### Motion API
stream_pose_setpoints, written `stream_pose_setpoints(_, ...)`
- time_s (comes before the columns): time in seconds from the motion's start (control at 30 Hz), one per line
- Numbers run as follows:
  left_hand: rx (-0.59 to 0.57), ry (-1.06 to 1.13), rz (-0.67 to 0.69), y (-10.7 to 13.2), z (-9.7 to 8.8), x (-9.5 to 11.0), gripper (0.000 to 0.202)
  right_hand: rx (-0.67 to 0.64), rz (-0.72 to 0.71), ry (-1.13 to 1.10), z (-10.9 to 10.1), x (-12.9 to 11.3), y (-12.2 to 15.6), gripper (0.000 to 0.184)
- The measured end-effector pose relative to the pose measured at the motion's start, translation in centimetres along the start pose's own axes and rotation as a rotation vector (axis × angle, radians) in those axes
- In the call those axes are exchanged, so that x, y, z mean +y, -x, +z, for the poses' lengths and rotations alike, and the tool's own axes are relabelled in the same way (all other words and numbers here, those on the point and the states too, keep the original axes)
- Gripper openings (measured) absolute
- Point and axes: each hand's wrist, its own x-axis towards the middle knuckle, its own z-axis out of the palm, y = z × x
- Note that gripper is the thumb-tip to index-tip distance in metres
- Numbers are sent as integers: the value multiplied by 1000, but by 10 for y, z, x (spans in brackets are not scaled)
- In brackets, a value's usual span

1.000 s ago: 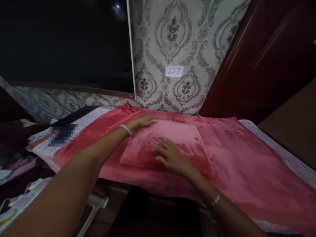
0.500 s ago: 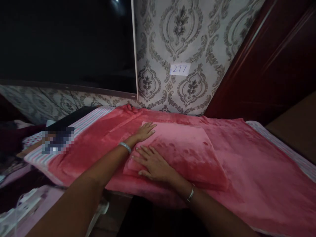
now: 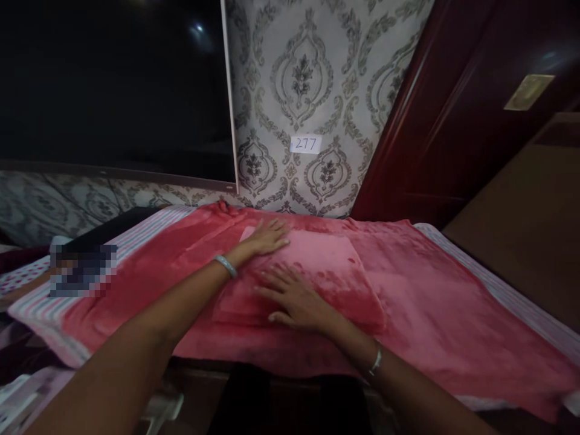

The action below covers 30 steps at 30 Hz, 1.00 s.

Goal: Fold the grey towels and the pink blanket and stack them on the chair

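A folded pink plush cloth (image 3: 335,284) lies flat on a larger red-pink plush blanket (image 3: 430,314) spread over a table. My left hand (image 3: 270,236) rests near the folded cloth's far left part, palm down with fingers stretched. Closer to me, my right hand (image 3: 294,297) is spread over the cloth's left half, fingers pointing left. Neither hand grips anything. Darker patches mark the pile of the folded cloth, whose right edge shows.
Striped fabric (image 3: 40,308) shows under the blanket at the left, with a blurred-out dark item (image 3: 86,272) on it. Behind stand a large dark screen (image 3: 113,90) and a patterned wall bearing a paper label (image 3: 306,144). A dark red door (image 3: 408,163) rises at the right.
My view has turned to the right. My left hand has shifted rightward along the far part of the folded cloth, and my right hand has also slid to the right over it.
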Motion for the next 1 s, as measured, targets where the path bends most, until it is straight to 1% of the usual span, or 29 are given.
stream_pose_setpoints(0.07,-19,12,71,-11,4,18,69,-17,47,25,0,9,17,67)
stream_pose_setpoints(0.17,-41,4,71,-20,28,32,67,-44,65,42,16,16,34,71)
stream_pose_setpoints(0.27,9,4,63,-22,53,31,64,-33,106,21,35,17,39,77)
stream_pose_setpoints(0.33,26,9,77,-21,61,28,63,-21,118,12,42,16,39,78)
stream_pose_setpoints(0.4,18,5,80,-19,61,26,63,-6,117,18,45,15,37,78)
stream_pose_setpoints(0.47,4,-4,69,-18,56,28,63,16,111,29,42,13,36,76)
stream_pose_setpoints(0.6,-81,-18,32,-24,37,35,66,54,78,34,24,12,40,69)
stream_pose_setpoints(0.63,-89,-20,42,-28,31,37,67,61,87,31,17,13,44,67)
stream_pose_setpoints(0.7,-61,-16,96,-39,21,45,68,78,144,26,5,17,54,65)
stream_pose_setpoints(0.77,-19,-1,159,-53,18,55,69,88,224,34,-3,22,68,64)
stream_pose_setpoints(0.8,-17,10,178,-60,20,60,70,81,259,43,-4,24,75,64)
stream_pose_setpoints(0.87,-55,22,183,-70,30,70,70,53,314,62,1,29,88,67)
stream_pose_setpoints(0.93,-83,11,161,-76,46,77,69,43,341,67,12,31,96,72)
stream_pose_setpoints(1.0,-70,-4,140,-76,61,80,68,61,341,63,25,33,100,76)
